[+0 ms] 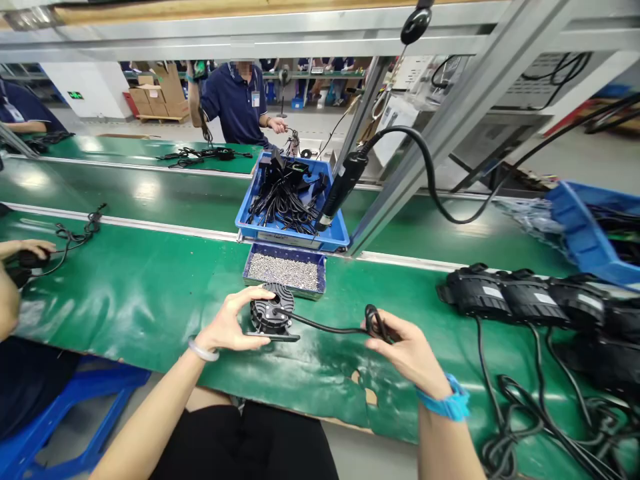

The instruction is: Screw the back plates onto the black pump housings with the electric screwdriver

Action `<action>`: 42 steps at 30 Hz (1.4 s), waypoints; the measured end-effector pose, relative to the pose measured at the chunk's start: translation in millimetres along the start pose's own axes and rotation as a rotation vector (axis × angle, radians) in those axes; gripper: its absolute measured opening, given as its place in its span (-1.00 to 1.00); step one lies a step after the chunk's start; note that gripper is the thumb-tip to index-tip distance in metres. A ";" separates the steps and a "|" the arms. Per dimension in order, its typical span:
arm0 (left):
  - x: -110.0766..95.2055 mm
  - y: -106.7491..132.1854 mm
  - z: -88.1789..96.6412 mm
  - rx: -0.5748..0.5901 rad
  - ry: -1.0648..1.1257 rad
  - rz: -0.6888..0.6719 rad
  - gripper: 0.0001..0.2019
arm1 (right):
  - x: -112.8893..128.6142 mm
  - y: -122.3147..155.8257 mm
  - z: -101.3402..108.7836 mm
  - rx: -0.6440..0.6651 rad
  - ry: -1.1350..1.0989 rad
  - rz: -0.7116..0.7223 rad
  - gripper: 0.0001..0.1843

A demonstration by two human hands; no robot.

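Note:
My left hand (237, 320) grips a round black device with a ribbed top (273, 310), thumb on its upper side and fingers beneath, near the front of the green bench. A black cable (325, 327) runs from the device's side over to my right hand (400, 343). There, my right fingers are closed on a bunched loop of that cable. Just behind the device sits a small blue tray of tiny metal screws (283, 270). Above and to the right, a black electric screwdriver (343, 190) hangs tip down on its cord.
A blue bin of black cables and adapters (293, 230) stands behind the screw tray. Black devices (520, 297) line the right side, their cables (520, 407) trailing forward. A slanted metal post (425, 153) rises behind the bench. Co-workers (235, 100) are at the far bench and left.

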State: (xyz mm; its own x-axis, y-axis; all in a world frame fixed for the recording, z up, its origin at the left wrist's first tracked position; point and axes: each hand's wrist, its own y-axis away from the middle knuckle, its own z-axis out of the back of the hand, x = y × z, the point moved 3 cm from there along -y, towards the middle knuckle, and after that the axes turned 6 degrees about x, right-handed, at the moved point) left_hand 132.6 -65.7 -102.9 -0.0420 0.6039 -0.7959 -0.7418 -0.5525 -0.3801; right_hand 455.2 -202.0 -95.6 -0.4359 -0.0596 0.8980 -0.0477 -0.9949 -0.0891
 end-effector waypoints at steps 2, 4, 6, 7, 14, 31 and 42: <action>3.6 -0.1 -2.4 0.000 0.036 0.006 -0.29 | 3.7 -13.0 -2.6 0.107 -0.016 0.040 -0.26; 10.3 1.8 -5.1 -0.014 0.059 0.031 -0.27 | 4.1 -27.5 -8.7 0.194 -0.021 0.060 -0.21; 17.4 5.1 -7.5 -0.030 0.042 0.058 -0.26 | 2.3 -41.0 -15.5 0.271 -0.010 0.076 -0.19; 19.8 7.0 -8.4 -0.036 0.028 0.063 -0.27 | 1.3 -46.8 -18.9 0.317 0.000 0.085 -0.17; 10.3 11.1 -10.5 0.123 -0.030 0.062 -0.29 | 8.8 -81.0 -36.3 0.489 0.193 0.061 -0.08; 93.3 -81.4 2.6 0.506 -0.515 0.383 -0.88 | -16.1 -175.8 -93.0 0.499 0.654 -0.072 -0.88; 100.8 -127.5 -24.0 0.576 -0.562 0.484 -0.85 | 53.0 -59.6 -70.5 0.024 0.007 0.334 -0.92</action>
State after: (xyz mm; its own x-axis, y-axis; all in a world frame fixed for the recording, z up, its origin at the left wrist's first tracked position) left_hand 239.1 51.9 -146.0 -0.6379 0.6548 -0.4053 -0.7700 -0.5371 0.3444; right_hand 371.5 -140.1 -73.1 -0.4302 -0.3818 0.8180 0.1195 -0.9223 -0.3676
